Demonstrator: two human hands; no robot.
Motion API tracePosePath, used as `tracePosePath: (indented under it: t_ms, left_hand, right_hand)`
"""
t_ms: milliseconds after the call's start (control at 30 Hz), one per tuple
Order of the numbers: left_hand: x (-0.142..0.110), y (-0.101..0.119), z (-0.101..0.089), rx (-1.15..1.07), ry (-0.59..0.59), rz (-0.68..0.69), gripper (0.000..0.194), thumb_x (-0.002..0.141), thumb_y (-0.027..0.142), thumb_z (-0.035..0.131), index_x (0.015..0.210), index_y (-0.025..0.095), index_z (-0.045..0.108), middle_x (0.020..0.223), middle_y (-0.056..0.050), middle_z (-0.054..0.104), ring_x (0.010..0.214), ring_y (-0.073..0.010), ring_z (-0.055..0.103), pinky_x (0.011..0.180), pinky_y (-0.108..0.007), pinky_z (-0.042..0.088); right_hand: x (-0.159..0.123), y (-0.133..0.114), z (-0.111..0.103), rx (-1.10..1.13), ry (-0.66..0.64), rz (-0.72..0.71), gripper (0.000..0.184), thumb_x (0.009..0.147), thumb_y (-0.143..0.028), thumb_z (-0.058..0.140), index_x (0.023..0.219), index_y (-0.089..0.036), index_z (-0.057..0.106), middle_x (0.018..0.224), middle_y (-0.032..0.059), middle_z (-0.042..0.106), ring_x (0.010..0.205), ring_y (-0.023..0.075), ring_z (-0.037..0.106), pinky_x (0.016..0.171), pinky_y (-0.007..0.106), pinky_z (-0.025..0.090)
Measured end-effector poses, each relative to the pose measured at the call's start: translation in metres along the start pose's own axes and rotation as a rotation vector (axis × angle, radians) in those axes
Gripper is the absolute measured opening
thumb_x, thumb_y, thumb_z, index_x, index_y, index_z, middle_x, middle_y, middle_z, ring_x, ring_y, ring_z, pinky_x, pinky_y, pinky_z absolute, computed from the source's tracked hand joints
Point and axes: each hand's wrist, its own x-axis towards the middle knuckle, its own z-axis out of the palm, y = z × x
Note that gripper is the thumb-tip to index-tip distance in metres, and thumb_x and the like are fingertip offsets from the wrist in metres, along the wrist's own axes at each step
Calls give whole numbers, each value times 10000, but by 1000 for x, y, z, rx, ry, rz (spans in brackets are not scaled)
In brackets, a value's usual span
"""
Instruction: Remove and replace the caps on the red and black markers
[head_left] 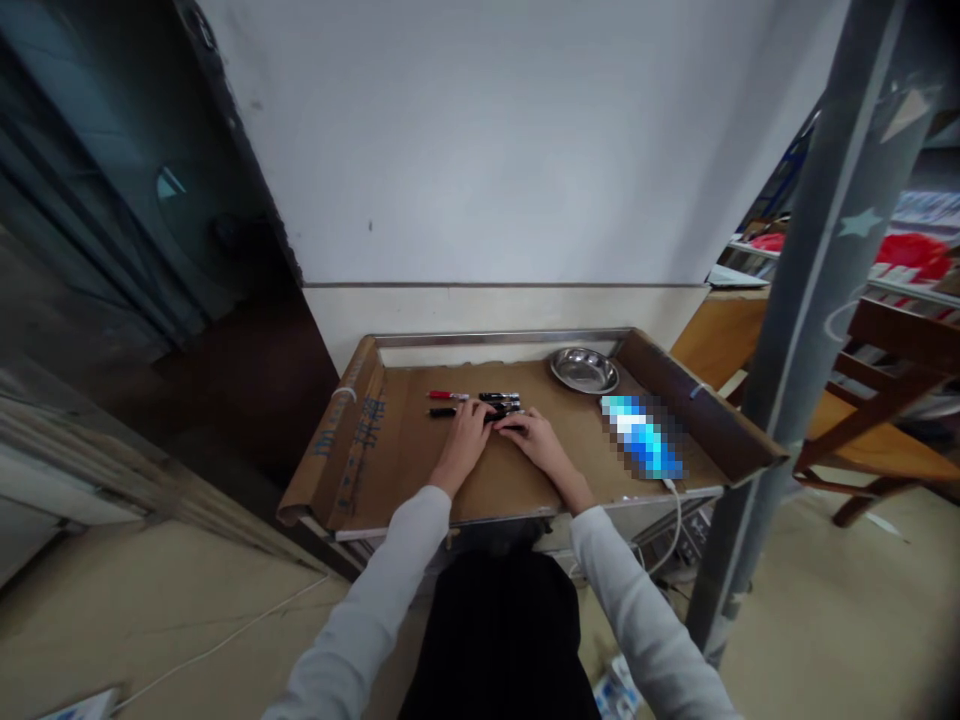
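On the cardboard-lined table, my left hand [465,436] has its fingers bent together over a black marker [442,412] that lies crosswise. My right hand [538,442] is close beside it, thumb and fingers pinched on a dark, slim marker [516,428] partly hidden by the fingers. The fingertips of the two hands nearly meet. Just beyond them lie another black marker [495,397] with a pale end and a red marker [444,395], roughly side by side. Some further black barrels between the fingertips are too small to tell apart.
A round metal dish [585,371] stands at the back right. In front of it lies a blurred, lit phone-like device [643,437] with a white cable [679,520] over the front edge. Raised cardboard sides [352,430] border the table. A grey post [802,330] stands at right.
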Motion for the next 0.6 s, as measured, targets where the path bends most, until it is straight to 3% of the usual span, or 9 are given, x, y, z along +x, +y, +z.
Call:
tracePosePath:
  t_ms: [167,333,467,600]
  left_hand:
    - [-3,6,-3,29,18,14,197,831,123,447,996,196,527,1007,-58,488,1003,-196,454,930,-373,385]
    - [-5,9,-3,44,-114,50,129,838,237,494,938,205,570,940,-45,523,963,-200,476,888,-371,403]
    - [-4,9,-2,45,-134,30,128,852,252,478,906,202,583,923,-44,539,935,-195,488,872,-360,405]
    - [-5,11,-4,48,-118,34,214,861,231,453,1045,222,563,963,-49,530,950,-193,486,883,-355,399]
  right_hand:
    - [-10,4,-6,-130,43,-27,263,802,-283,583,1062,-248,603,1026,39,638,936,195,518,841,344,397]
    - [-18,5,-9,-297,64,44,173,835,-302,526,934,-214,637,920,64,607,882,206,507,797,334,386]
    - [-19,2,-9,-362,70,83,178,850,-286,490,912,-207,636,898,65,598,863,205,498,781,319,368]
    - [-21,1,-10,-418,131,160,198,860,-270,453,927,-194,623,903,78,596,872,211,494,775,317,347]
